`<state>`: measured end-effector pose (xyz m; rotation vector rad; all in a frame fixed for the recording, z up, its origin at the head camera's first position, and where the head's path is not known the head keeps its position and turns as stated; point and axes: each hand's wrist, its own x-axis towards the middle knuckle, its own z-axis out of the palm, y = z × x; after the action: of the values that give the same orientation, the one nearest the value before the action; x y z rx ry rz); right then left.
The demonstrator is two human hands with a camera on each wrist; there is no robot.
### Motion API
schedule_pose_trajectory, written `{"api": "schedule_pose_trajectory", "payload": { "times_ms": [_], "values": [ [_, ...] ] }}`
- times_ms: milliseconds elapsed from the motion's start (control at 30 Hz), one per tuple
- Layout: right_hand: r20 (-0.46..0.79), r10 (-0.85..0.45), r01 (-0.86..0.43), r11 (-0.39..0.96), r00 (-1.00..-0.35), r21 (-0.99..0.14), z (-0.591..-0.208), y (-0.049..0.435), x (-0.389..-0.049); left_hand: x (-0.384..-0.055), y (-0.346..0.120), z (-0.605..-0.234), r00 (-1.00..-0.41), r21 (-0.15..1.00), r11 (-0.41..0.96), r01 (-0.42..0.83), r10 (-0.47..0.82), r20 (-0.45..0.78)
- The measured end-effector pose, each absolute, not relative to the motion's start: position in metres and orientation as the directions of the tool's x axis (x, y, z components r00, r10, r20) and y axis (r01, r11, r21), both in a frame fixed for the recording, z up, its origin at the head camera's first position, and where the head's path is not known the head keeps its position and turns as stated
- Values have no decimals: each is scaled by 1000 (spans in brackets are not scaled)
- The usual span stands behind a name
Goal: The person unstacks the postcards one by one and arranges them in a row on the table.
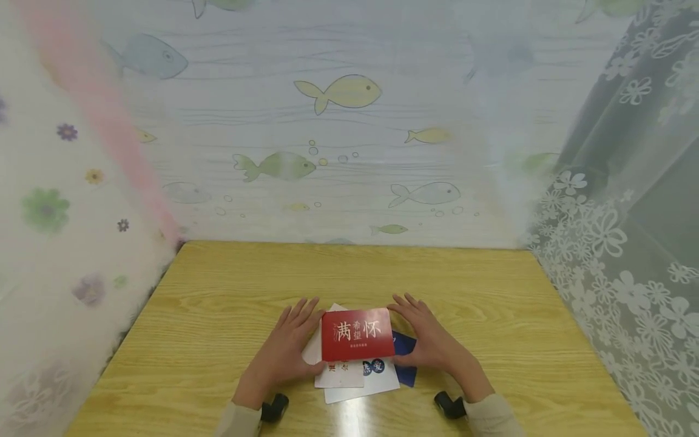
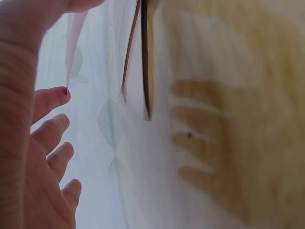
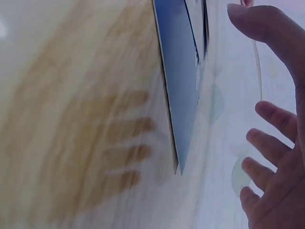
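A red card (image 1: pixel 357 334) with white characters lies tilted on top of a small pile at the near middle of the wooden table (image 1: pixel 218 303). My left hand (image 1: pixel 297 340) lies with straight fingers along the card's left edge, its thumb at the lower left corner. My right hand (image 1: pixel 423 334) mirrors it on the right edge. Under the red card lie white cards (image 1: pixel 349 381) and a dark blue card (image 1: pixel 406 351). The right wrist view shows the blue card (image 3: pixel 178 86) edge-on beside my spread right hand (image 3: pixel 276 157). In the left wrist view, my left hand (image 2: pixel 47 143) is spread, with the index tip touching a thin card edge (image 2: pixel 71 57).
A fish-patterned sheet (image 1: pixel 338 121) hangs behind the table. A flowered curtain (image 1: pixel 60 243) closes the left side and a lace curtain (image 1: pixel 617 255) the right. Bare wood surrounds the pile. Black camera mounts (image 1: pixel 275 406) sit at both wrists.
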<state>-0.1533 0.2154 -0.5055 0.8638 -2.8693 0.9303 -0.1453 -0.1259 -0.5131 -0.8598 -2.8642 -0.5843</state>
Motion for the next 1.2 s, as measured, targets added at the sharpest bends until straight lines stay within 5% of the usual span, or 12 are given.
{"api": "schedule_pose_trajectory", "payload": {
  "times_ms": [1200],
  "values": [
    [125,-405,-401,722,-906,-564,-505,204,-202,-198,-125,-501,-852,396,758,518,497,164]
  ]
}}
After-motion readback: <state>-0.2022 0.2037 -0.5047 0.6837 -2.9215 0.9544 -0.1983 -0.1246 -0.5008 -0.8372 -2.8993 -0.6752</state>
